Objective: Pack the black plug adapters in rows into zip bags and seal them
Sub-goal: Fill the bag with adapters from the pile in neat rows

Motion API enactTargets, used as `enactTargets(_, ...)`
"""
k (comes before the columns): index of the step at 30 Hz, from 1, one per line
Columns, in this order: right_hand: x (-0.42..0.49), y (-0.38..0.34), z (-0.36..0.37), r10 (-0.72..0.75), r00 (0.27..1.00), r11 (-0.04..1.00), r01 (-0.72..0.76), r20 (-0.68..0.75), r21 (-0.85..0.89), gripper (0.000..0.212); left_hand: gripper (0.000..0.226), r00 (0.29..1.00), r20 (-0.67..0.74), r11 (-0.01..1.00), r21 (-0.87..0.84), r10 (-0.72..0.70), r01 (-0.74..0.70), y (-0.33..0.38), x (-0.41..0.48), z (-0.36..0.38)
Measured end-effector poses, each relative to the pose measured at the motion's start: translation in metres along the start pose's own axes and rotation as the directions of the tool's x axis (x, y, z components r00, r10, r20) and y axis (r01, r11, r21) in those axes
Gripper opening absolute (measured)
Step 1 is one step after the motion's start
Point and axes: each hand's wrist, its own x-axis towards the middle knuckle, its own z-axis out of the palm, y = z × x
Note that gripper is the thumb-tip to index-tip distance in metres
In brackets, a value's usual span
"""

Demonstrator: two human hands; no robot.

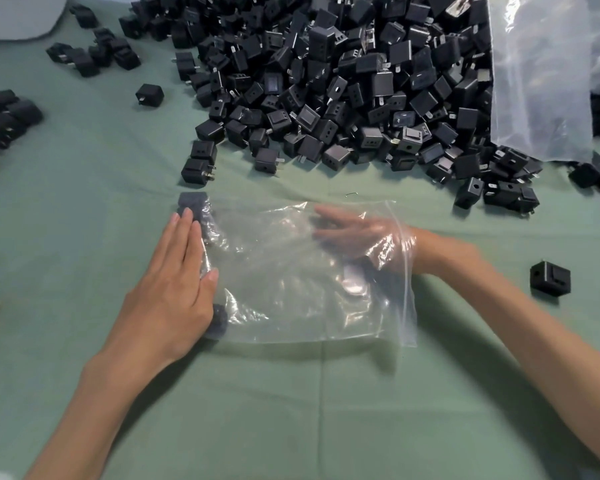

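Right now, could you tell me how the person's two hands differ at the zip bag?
The left hand lies outside the clear plastic zip bag; the right hand is inside it. The left hand rests against black plug adapters at the closed end; the right hand is at the open mouth. Both have straight fingers.

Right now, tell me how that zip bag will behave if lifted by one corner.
Likely floppy: the zip bag is thin, wrinkled film draped over the right hand inside it. Probably lopsided, since the few adapters sit at its closed end by the left hand. Glossy, so perhaps slippery.
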Motion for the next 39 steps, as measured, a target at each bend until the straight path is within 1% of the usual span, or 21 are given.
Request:
enactTargets(2,-0.009,-0.004,-0.019,0.057,0.984,0.993,-0.039,0.167,-0.110,0.043,0.063,1.000,0.009,1.000,-0.007,-0.001,0.001,0.000,0.001,-0.001)
enactTargets(4,-0.019,0.001,-0.053,0.203,0.952,0.958,-0.146,0.227,-0.246,0.034,0.064,1.000,0.021,1.000,-0.002,0.008,-0.008,0.000,0.002,-0.001)
enactTargets(5,-0.024,0.000,-0.070,0.282,0.943,0.935,-0.229,0.176,-0.273,0.032,0.064,1.000,0.025,1.000,0.002,0.012,-0.012,0.000,0.003,-0.001)
enactTargets(7,-0.025,-0.008,-0.094,0.259,0.965,0.913,-0.257,-0.036,-0.317,0.026,0.064,1.000,0.024,1.000,0.002,0.014,-0.014,0.000,0.005,-0.001)
enactTargets(8,-0.016,-0.018,-0.098,0.164,0.968,0.911,-0.223,-0.191,-0.347,0.022,0.064,1.000,0.021,1.000,0.000,0.013,-0.013,0.000,0.006,-0.001)
enactTargets(9,-0.001,-0.031,-0.095,0.050,0.943,0.929,-0.165,-0.329,-0.331,0.019,0.064,1.000,0.020,1.000,0.000,0.011,-0.011,0.001,0.006,-0.002)
enactTargets(10,0.020,-0.042,-0.087,-0.048,0.913,0.945,-0.089,-0.405,-0.313,0.018,0.064,1.000,0.019,1.000,0.003,0.011,-0.011,0.001,0.007,-0.002)
enactTargets(11,0.044,-0.049,-0.078,-0.102,0.900,0.951,-0.038,-0.425,-0.308,0.017,0.064,1.000,0.020,1.000,0.008,0.013,-0.013,0.001,0.008,-0.002)
enactTargets(13,0.092,-0.060,-0.055,-0.133,0.944,0.900,-0.013,-0.303,-0.435,0.022,0.065,1.000,0.017,1.000,0.017,0.015,-0.015,0.001,0.010,-0.002)
enactTargets(15,0.132,-0.060,-0.031,-0.071,0.989,0.774,-0.029,-0.132,-0.633,0.034,0.065,1.000,0.016,1.000,0.018,0.010,-0.010,0.000,0.011,-0.001)
enactTargets(17,0.156,-0.054,-0.012,0.005,0.992,0.670,-0.098,-0.127,-0.736,0.036,0.065,1.000,0.018,1.000,0.020,0.011,-0.012,0.000,0.011,-0.002)
enactTargets(18,0.161,-0.050,-0.007,-0.003,0.986,0.661,-0.124,-0.168,-0.740,0.033,0.065,1.000,0.018,1.000,0.022,0.014,-0.015,0.000,0.011,-0.001)
enactTargets(20,0.166,-0.044,-0.004,-0.055,0.969,0.704,-0.132,-0.239,-0.698,0.029,0.064,1.000,0.018,1.000,0.023,0.017,-0.017,0.000,0.011,-0.001)
enactTargets(25,0.161,-0.030,-0.012,-0.092,0.938,0.742,-0.159,-0.334,-0.652,0.047,0.064,1.000,0.025,1.000,0.021,0.008,-0.009,-0.001,0.014,0.000)
enactTargets(27,0.161,-0.030,-0.010,-0.098,0.945,0.732,-0.144,-0.312,-0.666,0.051,0.065,1.000,0.024,1.000,0.025,-0.007,0.006,-0.002,0.015,0.000)
enactTargets(29,0.163,-0.031,-0.008,-0.078,0.964,0.669,-0.140,-0.256,-0.730,0.048,0.065,1.000,0.027,1.000,0.025,-0.016,0.015,-0.001,0.016,0.001)
enactTargets(31,0.161,-0.035,-0.010,-0.080,0.964,0.678,-0.133,-0.253,-0.723,0.040,0.065,0.999,0.028,1.000,0.024,-0.019,0.018,0.000,0.017,0.002)
enactTargets(33,0.148,-0.039,-0.018,-0.121,0.938,0.788,-0.109,-0.325,-0.606,0.031,0.065,0.999,0.029,1.000,0.021,-0.020,0.020,0.000,0.019,0.002)
enactTargets(36,0.106,-0.038,-0.033,-0.126,0.841,0.966,-0.018,-0.527,-0.260,0.026,0.067,0.999,0.034,1.000,0.011,-0.023,0.023,0.000,0.022,0.002)
enactTargets(38,0.069,-0.025,-0.043,-0.054,0.770,0.996,-0.008,-0.636,-0.094,0.023,0.068,0.999,0.030,1.000,0.005,-0.023,0.023,0.000,0.024,0.002)
enactTargets(39,0.049,-0.015,-0.047,0.004,0.745,0.997,-0.056,-0.667,-0.057,0.021,0.068,0.999,0.028,1.000,0.002,-0.025,0.025,0.001,0.025,0.002)
